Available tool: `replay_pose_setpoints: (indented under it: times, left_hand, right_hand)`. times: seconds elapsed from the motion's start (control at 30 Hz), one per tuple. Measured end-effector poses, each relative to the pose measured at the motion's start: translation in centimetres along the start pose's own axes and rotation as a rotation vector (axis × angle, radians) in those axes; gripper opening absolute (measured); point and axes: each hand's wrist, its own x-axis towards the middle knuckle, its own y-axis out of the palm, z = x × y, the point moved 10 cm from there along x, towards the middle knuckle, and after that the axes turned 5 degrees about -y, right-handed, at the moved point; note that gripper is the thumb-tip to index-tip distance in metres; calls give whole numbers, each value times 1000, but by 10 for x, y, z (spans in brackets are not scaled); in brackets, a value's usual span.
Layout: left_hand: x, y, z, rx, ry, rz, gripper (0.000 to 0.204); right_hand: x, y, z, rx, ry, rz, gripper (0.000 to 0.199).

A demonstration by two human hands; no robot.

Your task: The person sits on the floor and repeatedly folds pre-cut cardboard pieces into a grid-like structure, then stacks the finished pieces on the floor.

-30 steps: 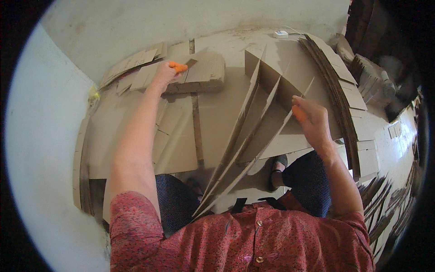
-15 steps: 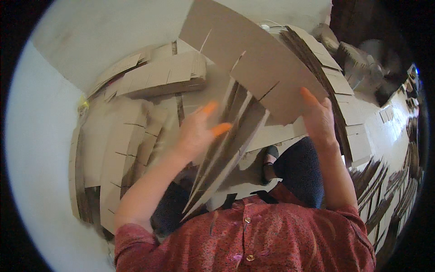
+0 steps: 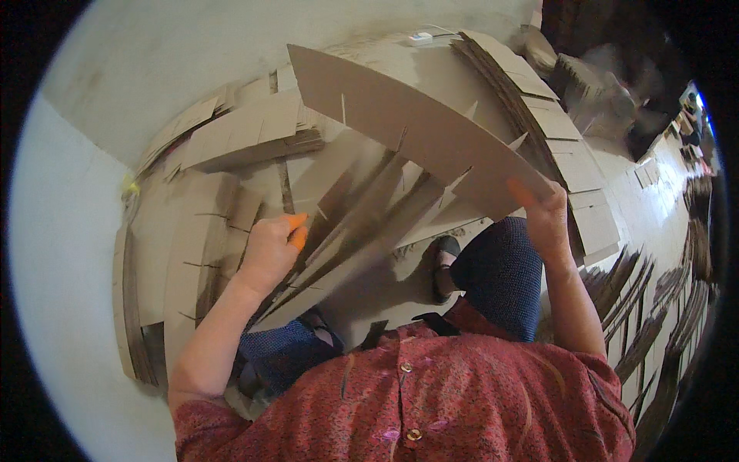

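A long slotted cardboard strip (image 3: 431, 127) stands on edge across the middle, several slits in it. My right hand (image 3: 545, 219), with an orange finger cover, is closed on its right end. Several narrower cardboard strips (image 3: 362, 219) cross below it, fanning from near my left knee up to its slits. My left hand (image 3: 269, 250), with orange covers on thumb and forefinger, pinches at the left edge of these crossing strips; its fingertips partly hide the contact.
Stacks of slotted cardboard (image 3: 242, 138) lie at the far left, with another stack (image 3: 196, 254) by the left wall. A long row of cardboard (image 3: 531, 100) runs along the right. Bundled cardboard pieces (image 3: 654, 323) stand at the far right. A white socket block (image 3: 420, 38) lies at the back.
My left hand has moved left and toward me, its fingers closing. The long strip has dropped and turned more upright on its edge, its right end in my right hand.
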Motion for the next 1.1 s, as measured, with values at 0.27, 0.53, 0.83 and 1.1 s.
replay_pose_setpoints:
  times: [0.27,0.53,0.83,1.1]
  left_hand:
    - [0,3,6,-61,-77,12,23]
    - [-3,1,12,-108,-163,-7,24]
    - [-6,3,21,-139,-241,14,25]
    - [-7,1,37,-173,-157,-103,23]
  right_hand:
    - [-7,-3,19,-39,-12,-17,17]
    - [-17,2,23,-183,-102,-24,16]
    - [-41,15,-26,-255,-13,19,17]
    - [-37,31,-27,-144,62,58,15]
